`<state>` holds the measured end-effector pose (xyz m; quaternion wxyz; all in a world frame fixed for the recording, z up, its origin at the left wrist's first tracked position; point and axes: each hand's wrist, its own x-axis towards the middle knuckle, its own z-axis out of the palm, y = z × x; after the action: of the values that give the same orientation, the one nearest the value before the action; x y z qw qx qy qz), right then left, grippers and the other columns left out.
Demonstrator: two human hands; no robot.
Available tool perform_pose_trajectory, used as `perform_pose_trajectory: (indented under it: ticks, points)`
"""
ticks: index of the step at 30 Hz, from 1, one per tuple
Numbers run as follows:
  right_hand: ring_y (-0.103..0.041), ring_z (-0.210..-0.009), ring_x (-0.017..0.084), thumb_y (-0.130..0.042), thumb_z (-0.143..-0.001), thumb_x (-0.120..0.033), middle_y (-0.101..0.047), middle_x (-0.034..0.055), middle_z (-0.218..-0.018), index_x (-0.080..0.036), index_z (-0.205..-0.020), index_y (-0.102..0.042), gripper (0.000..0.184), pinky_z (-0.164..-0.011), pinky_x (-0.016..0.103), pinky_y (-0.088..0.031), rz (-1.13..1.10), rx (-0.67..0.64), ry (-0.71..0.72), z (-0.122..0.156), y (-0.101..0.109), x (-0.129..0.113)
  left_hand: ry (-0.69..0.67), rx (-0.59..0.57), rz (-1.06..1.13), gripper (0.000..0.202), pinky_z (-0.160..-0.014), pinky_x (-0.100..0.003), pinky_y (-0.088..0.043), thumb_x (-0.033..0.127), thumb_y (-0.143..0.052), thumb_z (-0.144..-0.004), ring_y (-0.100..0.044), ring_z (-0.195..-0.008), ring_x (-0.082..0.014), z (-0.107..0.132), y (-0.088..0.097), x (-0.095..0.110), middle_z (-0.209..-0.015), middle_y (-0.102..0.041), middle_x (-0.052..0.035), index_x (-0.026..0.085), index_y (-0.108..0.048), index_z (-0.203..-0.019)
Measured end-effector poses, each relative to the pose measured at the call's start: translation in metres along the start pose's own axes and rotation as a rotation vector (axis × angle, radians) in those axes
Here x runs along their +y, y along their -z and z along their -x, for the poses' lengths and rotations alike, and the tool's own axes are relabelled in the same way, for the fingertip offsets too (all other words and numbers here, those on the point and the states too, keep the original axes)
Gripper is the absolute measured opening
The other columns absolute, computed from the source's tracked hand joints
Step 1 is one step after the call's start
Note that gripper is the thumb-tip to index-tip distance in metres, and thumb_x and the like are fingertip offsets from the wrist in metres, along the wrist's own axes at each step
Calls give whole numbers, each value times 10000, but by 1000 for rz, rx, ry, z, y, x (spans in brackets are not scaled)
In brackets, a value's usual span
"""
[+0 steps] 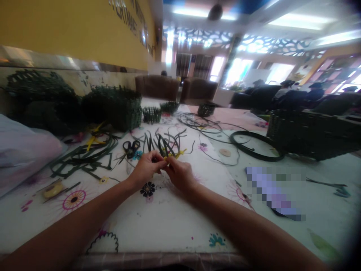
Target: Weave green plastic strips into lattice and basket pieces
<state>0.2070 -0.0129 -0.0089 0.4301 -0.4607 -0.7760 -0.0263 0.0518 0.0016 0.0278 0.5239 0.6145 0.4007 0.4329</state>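
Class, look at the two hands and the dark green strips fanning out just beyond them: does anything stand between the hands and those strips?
Nothing visible does. The left hand and right hand meet at the near end of the dark green strips, pinching where a yellow strip shows. The scissors lie off to the left.

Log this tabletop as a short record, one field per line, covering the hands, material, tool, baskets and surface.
Left hand: fingertips pinched, meeting the other hand at a yellow strip
Right hand: fingertips pinched at the same spot; exact grip hidden
Material: dark green strips fanned out just beyond the hands
Tool: scissors, dark-handled, lying left of the hands
Baskets: a large dark basket at right; others at back
Coil: dark ring beside the large basket
Surface: flower-patterned tablecloth
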Motion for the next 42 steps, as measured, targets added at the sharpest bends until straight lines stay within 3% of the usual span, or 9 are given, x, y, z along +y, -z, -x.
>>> perform_pose_trajectory:
  ticks: [6,12,16,20,23,29,35,38,42]
  points:
    - [-526,-532,117,-493,-889,-227,-638,13,-654,-196,-798,-562,118,-544,212,-345,-77,-10,-21,0,2,1,-45,-6,-110,242,-575,-220,-422,334,-714,-729,-520,-608,-95,-2,1,-2,-645,-553,38,153,-553,-720]
    - [-517,-530,131,-488,-865,-231,-612,15,-640,-197,-773,-538,111,-543,227,-352,-108,35,-88,-3,1,6,-357,-135,-547,131,-709,-255,-451,202,-637,-805,-573,-798,-139,-4,9,0,-894,-615,-10,175,-582,-922]
    - [-534,-567,132,-511,-868,-246,-615,16,-661,-194,-774,-542,112,-576,225,-380,-161,65,-127,-6,2,9,-588,14,-1040,233,-828,-346,-461,196,-592,-855,-572,-936,-214,0,6,0,-1026,-608,-76,160,-539,-1079]
    - [-535,-577,130,-526,-855,-239,-615,17,-674,-191,-775,-544,95,-580,229,-385,-186,82,-140,-6,3,7,-613,88,-1389,175,-821,-409,-445,292,-605,-864,-568,-932,-276,4,0,1,-967,-623,-96,148,-601,-963]
    - [-534,-562,124,-524,-859,-242,-607,7,-649,-194,-769,-542,104,-569,225,-393,-255,76,-173,-5,4,3,-603,64,-1388,91,-765,-361,-438,214,-555,-887,-589,-873,-238,5,-1,-3,-918,-637,-64,171,-629,-918]
    - [-530,-490,105,-527,-860,-260,-592,-11,-589,-186,-759,-569,132,-493,206,-402,-494,60,-349,-5,7,-2,-661,112,-1339,160,-669,-289,-419,165,-475,-931,-605,-811,-193,4,-1,-16,-860,-651,-48,172,-634,-944]
    - [-514,-447,99,-535,-804,-232,-574,-20,-551,-168,-740,-597,110,-438,198,-379,-582,56,-476,-8,11,-8,-738,146,-1339,221,-655,-279,-426,162,-415,-961,-613,-795,-187,3,-3,-25,-847,-659,-59,157,-633,-922]
    - [-505,-451,95,-521,-771,-189,-568,-24,-545,-166,-718,-601,99,-448,198,-370,-582,36,-481,-8,14,-6,-687,146,-1237,194,-693,-288,-452,166,-439,-946,-620,-829,-198,4,-5,-27,-897,-663,-68,154,-631,-971]
    - [-491,-482,93,-503,-771,-158,-559,-24,-552,-165,-687,-608,135,-489,202,-364,-477,-17,-396,-7,18,-1,-580,12,-1062,197,-769,-298,-479,235,-472,-943,-618,-878,-199,3,-4,-23,-952,-644,-85,146,-638,-1002]
